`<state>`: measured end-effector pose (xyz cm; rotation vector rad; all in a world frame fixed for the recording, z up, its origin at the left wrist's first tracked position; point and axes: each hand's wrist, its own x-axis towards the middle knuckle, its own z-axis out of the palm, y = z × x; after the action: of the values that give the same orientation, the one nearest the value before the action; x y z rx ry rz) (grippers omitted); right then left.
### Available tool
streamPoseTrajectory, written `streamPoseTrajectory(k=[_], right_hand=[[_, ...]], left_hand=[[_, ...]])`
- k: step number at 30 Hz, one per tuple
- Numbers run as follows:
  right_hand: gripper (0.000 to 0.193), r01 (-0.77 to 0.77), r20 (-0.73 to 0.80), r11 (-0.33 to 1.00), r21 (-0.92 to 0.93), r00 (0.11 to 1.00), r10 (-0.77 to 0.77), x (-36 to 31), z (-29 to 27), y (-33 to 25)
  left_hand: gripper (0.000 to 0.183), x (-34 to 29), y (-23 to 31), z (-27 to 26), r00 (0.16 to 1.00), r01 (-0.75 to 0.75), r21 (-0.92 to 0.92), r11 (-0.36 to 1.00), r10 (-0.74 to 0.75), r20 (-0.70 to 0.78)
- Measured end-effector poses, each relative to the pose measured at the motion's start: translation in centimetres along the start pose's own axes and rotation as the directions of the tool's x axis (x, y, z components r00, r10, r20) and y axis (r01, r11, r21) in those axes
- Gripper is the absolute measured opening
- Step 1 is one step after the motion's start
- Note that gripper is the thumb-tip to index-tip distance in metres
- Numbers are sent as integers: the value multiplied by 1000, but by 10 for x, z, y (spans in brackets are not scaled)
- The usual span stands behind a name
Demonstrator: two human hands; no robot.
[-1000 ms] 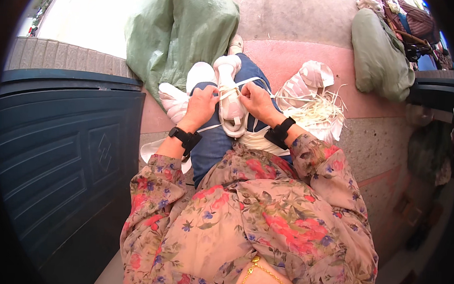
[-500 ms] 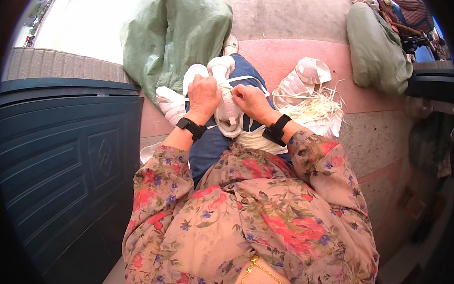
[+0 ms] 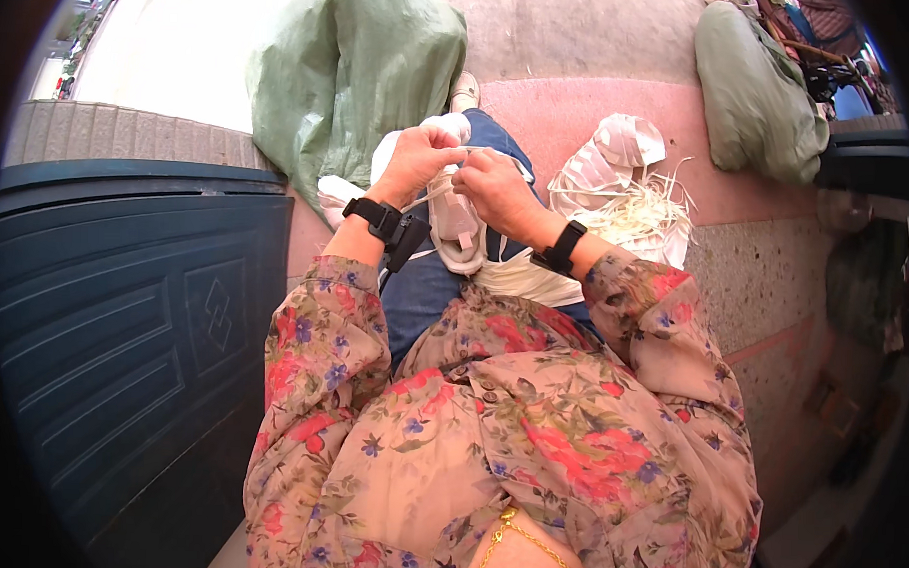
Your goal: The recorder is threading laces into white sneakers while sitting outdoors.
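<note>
A pale pink-and-white shoe (image 3: 457,224) lies across my lap on blue trousers, its upper half covered by my hands. Above it, my left hand (image 3: 414,164) is closed in a pinch on a thin white lace (image 3: 466,149). My right hand (image 3: 503,194) is closed close by, its fingertips pinching at the same lace. A bundle of cream laces (image 3: 530,279) rests on my lap just below the shoe. Behind my left hand a second white shoe (image 3: 382,153) shows in part.
On the pink paving at right sit several pale shoes (image 3: 588,174) with a loose heap of cream laces (image 3: 647,216). A green sack (image 3: 357,70) stands beyond my legs, another green sack (image 3: 756,94) at far right. A dark blue panelled door (image 3: 138,313) is at left.
Both hands have lifted off the shoe and come together at the fingertips, the left turning its wrist. The lace now stretches between them above the shoe.
</note>
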<state>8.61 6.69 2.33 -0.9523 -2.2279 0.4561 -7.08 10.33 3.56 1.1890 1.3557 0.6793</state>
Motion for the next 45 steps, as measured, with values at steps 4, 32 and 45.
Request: streamPoseTrajectory(k=[4,32,45], right_hand=[[4,42,-512,988,147,858,40,61,-135,-45],[19,-543,332,837,61,802,496,-4,32,-26],[11,-348,355,915,-204,844,401,6,51,-34]], left_hand=[[13,-2,15,12,988,19,157,987,-43,152],[13,-47,-41,-35,993,-120,733,670,69,99],[9,-40,-31,-47,960,273,88,958,-277,40]])
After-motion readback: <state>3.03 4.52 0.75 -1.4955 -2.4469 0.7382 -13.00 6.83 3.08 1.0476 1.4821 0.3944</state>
